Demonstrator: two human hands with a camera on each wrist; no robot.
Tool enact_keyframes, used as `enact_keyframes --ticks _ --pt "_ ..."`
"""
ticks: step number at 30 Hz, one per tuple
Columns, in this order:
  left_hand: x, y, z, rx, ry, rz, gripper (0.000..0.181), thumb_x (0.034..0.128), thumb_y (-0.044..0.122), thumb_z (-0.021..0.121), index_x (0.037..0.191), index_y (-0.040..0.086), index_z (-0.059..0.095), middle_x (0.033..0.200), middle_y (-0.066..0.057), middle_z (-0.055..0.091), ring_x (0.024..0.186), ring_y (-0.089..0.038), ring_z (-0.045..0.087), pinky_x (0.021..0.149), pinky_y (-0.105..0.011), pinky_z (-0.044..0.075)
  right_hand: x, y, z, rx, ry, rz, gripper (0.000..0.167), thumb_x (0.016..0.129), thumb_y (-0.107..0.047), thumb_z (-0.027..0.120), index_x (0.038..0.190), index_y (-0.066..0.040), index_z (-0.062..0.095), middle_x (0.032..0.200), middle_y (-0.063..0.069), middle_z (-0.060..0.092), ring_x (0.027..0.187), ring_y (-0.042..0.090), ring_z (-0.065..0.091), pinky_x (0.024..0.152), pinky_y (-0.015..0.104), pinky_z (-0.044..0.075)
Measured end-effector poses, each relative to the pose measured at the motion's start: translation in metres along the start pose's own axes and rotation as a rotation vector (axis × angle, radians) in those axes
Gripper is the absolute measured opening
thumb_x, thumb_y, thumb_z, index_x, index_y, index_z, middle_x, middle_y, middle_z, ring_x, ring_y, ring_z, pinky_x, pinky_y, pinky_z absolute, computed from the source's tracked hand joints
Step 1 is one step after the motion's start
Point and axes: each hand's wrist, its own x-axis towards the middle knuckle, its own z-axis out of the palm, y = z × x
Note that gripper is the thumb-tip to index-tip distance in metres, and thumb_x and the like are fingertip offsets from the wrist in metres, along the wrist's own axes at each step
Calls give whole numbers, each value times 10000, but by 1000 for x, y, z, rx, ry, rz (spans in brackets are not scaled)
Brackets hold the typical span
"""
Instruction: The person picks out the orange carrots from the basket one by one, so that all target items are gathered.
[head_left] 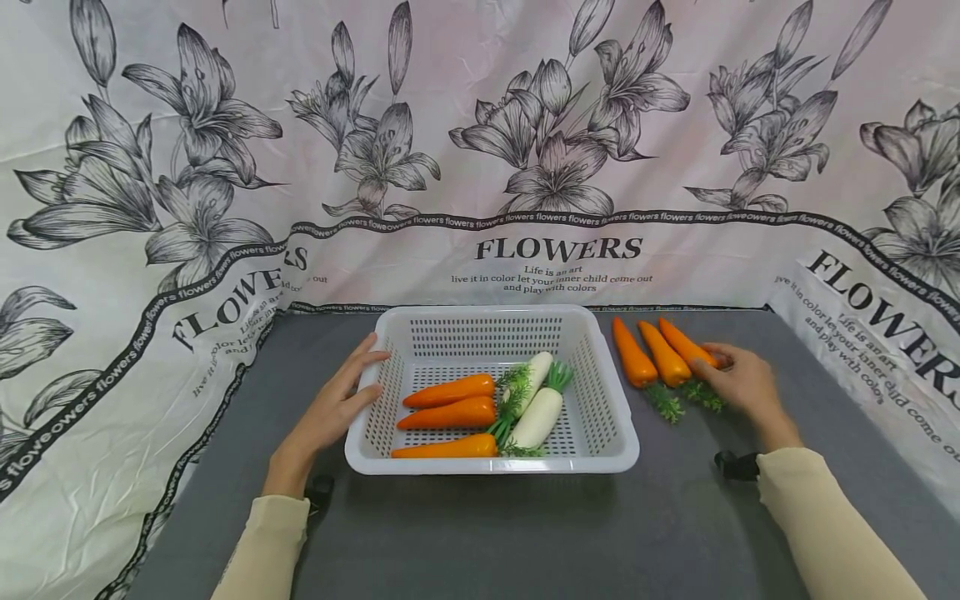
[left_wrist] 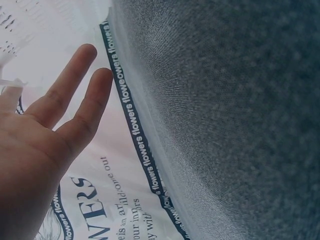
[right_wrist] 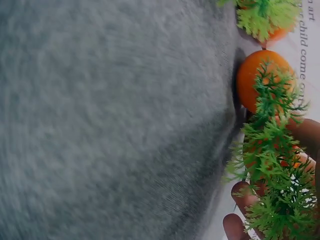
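A white perforated plastic basket point(head_left: 491, 465) holds three orange carrots point(head_left: 450, 414) on its left and two white radishes point(head_left: 538, 421) with green tops on its right. My left hand point(head_left: 330, 417) rests on the basket's left rim, fingers extended over the edge; two straight fingers point(left_wrist: 65, 92) show in the left wrist view. Right of the basket lie three more carrots, among them a left one point(head_left: 632, 354) and a middle one point(head_left: 664, 354). My right hand point(head_left: 746, 385) grips the rightmost carrot point(head_left: 678, 340) near its leafy end. Green leaves point(right_wrist: 275, 145) partly hide this grip in the right wrist view.
Everything stands on a dark grey tabletop point(head_left: 480, 533). Behind it and along both sides hangs a white cloth point(head_left: 420, 271) printed with flowers and lettering. The basket's back edge is close to the back cloth.
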Motion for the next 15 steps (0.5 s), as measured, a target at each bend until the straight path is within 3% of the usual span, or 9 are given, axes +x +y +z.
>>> enact_keyframes --ticks 7,15 --pt "0 -1 0 1 3 11 470 1042 161 529 1504 129 446 1733 -90 80 1545 -447 209 1130 -665 346 -2 0 8 8 -57 51 685 1033 -499 505 1452 42 494 1282 407 584 1078 530 594 790 578 518" --pt "1 -3 -1 -9 -5 22 466 1043 153 525 1501 121 446 1733 -100 77 1531 -451 243 1099 -638 396 -4 -1 9 5 -81 58 711 1042 -519 460 1477 44 462 1333 428 540 1149 560 560 857 635 501"
